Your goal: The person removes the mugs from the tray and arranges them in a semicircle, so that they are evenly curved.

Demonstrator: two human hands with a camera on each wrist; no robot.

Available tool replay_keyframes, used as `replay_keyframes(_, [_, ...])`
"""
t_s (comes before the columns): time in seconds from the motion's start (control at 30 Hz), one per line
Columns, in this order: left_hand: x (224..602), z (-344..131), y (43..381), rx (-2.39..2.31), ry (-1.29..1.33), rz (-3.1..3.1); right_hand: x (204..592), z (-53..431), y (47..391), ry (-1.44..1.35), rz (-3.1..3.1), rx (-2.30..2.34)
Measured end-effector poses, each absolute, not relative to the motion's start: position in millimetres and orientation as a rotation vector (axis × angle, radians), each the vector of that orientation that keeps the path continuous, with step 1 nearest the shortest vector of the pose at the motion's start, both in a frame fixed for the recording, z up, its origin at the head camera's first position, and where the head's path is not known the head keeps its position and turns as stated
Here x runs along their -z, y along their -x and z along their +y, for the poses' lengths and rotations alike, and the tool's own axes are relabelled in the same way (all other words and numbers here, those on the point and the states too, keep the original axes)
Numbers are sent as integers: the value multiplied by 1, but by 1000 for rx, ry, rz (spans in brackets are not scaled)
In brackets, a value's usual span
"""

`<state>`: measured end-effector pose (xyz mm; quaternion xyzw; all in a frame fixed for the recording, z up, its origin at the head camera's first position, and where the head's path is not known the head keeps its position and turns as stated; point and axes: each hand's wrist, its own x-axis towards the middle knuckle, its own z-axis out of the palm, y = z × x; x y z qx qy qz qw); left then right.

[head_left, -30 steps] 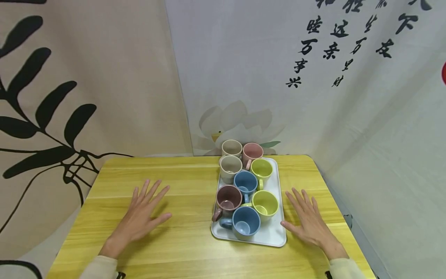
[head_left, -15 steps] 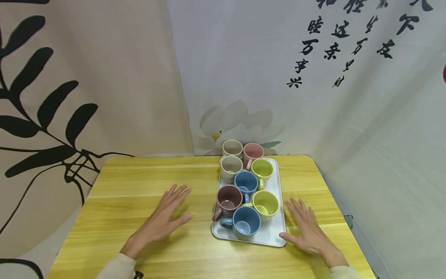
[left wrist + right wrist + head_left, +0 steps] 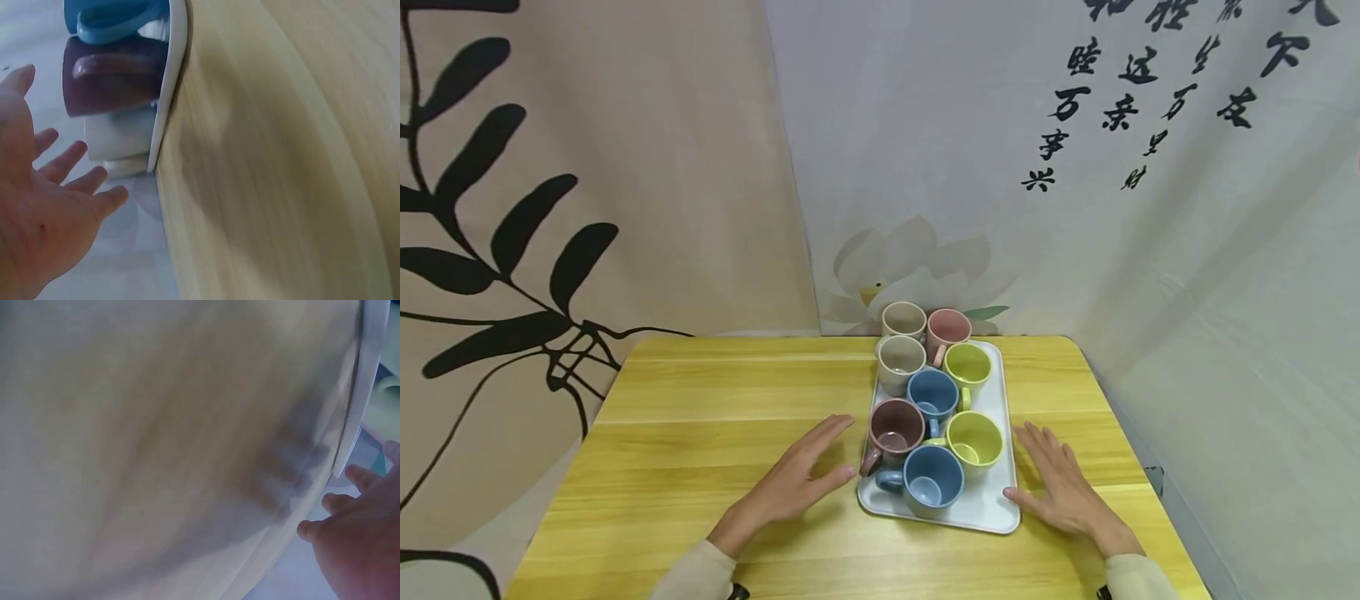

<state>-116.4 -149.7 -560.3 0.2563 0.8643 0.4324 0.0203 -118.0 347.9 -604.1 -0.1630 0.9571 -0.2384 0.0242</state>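
Note:
A white tray (image 3: 1003, 498) on the table carries several mugs. Near its front stand a blue mug (image 3: 933, 481), a dark mauve mug (image 3: 897, 429) and a yellow-green mug (image 3: 976, 443). Behind them are another blue mug (image 3: 933, 393), another yellow-green mug (image 3: 967, 367), two beige mugs (image 3: 901, 364) and a pink mug (image 3: 948, 327). My left hand (image 3: 792, 481) is just left of the tray, fingers extended and thumb apart, near the mauve mug. To the right of the tray, my right hand (image 3: 1063, 496) has its fingers spread, thumb beside the rim. Neither hand holds anything.
The wooden table (image 3: 715, 392) extends left of the tray, and a narrower strip lies to its right. A cloth backdrop (image 3: 700, 167) with leaf and character prints hangs right behind the table's back edge, close to the rearmost mugs.
My left hand has moved right across the table to beside the tray, turning its palm towards it. My right hand has barely moved. The tray and mugs stay in place.

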Motion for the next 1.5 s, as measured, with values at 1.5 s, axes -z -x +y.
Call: replay_keyframes(1.5, [578,-84,109,-1913,-278,2270,604,367,214,399,2845,628])
